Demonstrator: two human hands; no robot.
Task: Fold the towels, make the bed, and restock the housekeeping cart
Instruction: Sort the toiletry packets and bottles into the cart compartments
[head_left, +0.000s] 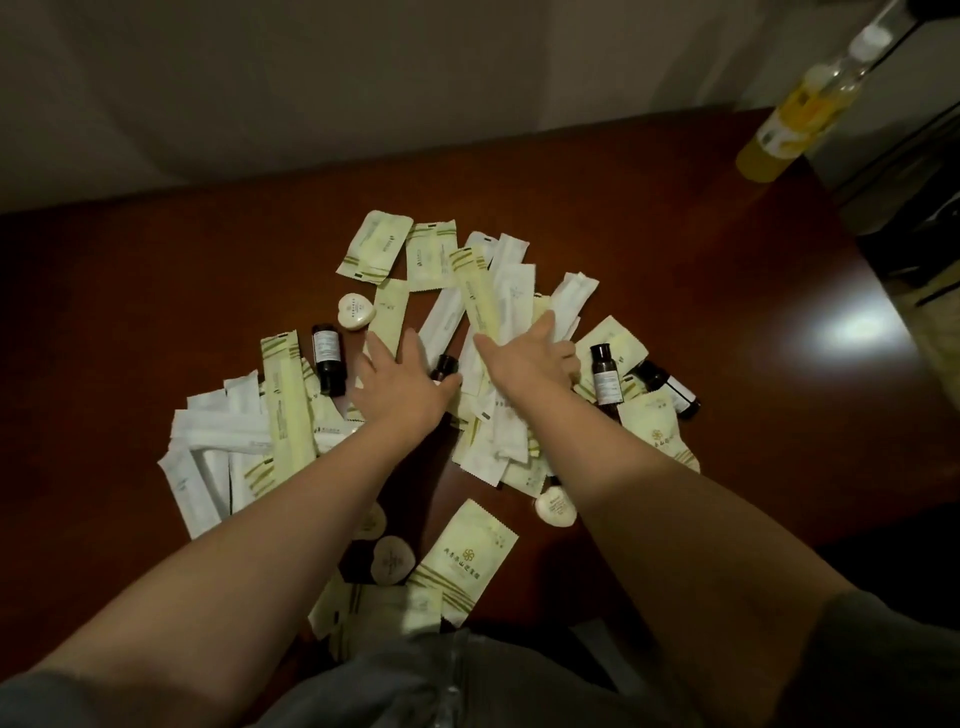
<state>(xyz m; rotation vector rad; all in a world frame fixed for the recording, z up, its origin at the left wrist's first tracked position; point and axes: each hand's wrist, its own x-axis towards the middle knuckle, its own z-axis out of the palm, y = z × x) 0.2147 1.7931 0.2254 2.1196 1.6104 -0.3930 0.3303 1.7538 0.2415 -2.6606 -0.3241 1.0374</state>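
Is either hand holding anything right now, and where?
Left hand holds nothing, fingers spread beside a dark bottle. Right hand rests on the sachets; a grip there cannot be told.

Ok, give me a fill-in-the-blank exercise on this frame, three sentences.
1. The soap near the left hand is ___-shaped.
2. The tall bottle at the table's far right corner is ___.
3. The right hand rests on a pile of ___.
Missing: heart; yellow; packets.
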